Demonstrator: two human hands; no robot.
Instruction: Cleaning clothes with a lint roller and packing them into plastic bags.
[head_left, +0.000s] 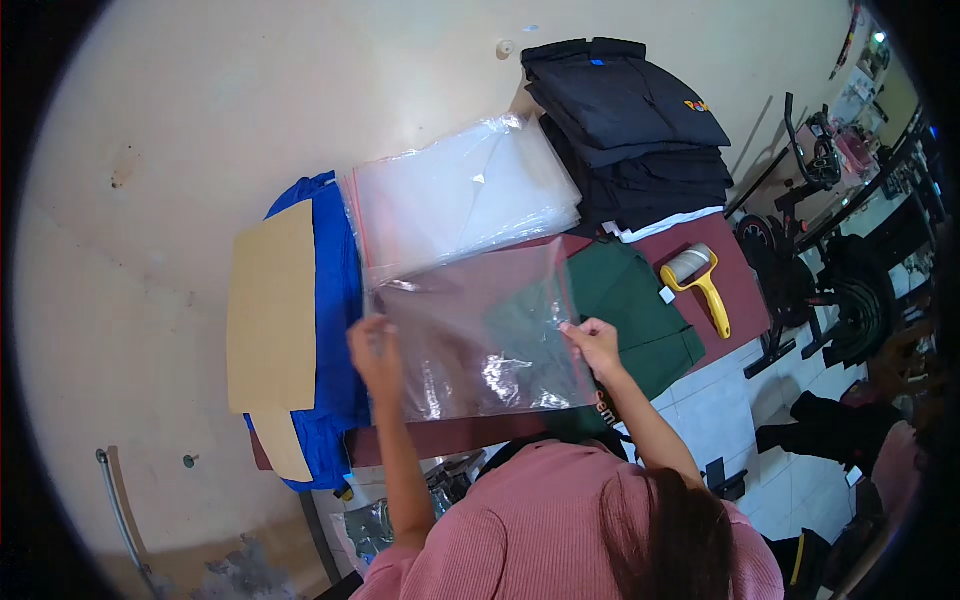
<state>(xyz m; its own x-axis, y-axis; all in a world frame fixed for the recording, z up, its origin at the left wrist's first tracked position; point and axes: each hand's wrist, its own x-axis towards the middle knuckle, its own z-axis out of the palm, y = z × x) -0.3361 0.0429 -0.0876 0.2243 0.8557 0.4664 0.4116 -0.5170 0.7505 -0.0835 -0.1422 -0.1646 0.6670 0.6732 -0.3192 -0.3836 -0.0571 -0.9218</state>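
Observation:
A clear plastic bag (465, 337) with a red strip along its right edge is spread flat before me. My right hand (596, 346) pinches that edge between thumb and fingers. At the opposite side, my left hand (375, 360) is at the bag's left edge with its fingers curled; blur hides whether they grip the film. Part of a folded dark green garment (637, 307) shows through the bag, and the rest extends to its right. Just behind lies a stack of similar clear bags (465, 199), their red strips at the left.
Folded blue fabric (337, 300) with a tan cardboard sheet (271, 315) on top occupies the left end. Folded black garments (630, 105) are piled at the back right. A yellow-handled lint roller (712, 296) rests on the maroon tabletop (739, 255). An exercise bike (795, 247) stands beyond.

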